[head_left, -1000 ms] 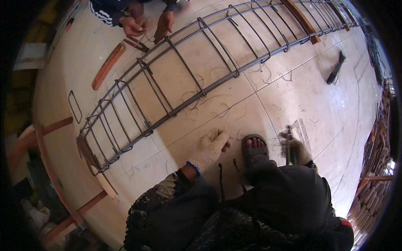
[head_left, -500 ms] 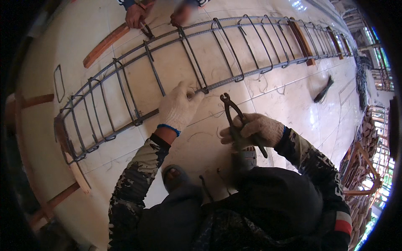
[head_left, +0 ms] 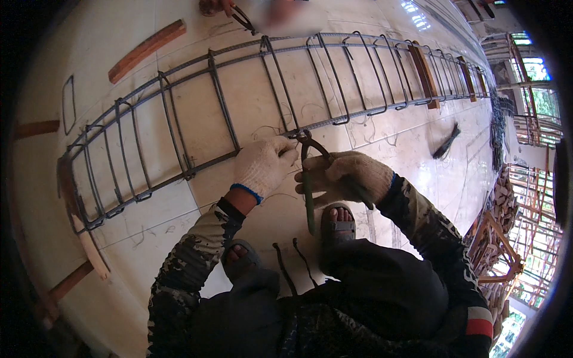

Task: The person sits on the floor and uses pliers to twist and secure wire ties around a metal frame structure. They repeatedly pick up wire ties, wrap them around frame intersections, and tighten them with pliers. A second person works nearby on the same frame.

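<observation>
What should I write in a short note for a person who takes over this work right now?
Left hand: gloved, resting on the near bar of the rebar cage at a stirrup joint.
Right hand: gloved, holding the pincers, whose head is at that same joint beside the left fingers.
The cage lies flat on the tiled floor and runs far to the right, with wooden blocks near and under it.
Another person's hand works at the cage's far side.
Done: cannot tell which joints are tied.
Left: this joint is in hand.
</observation>
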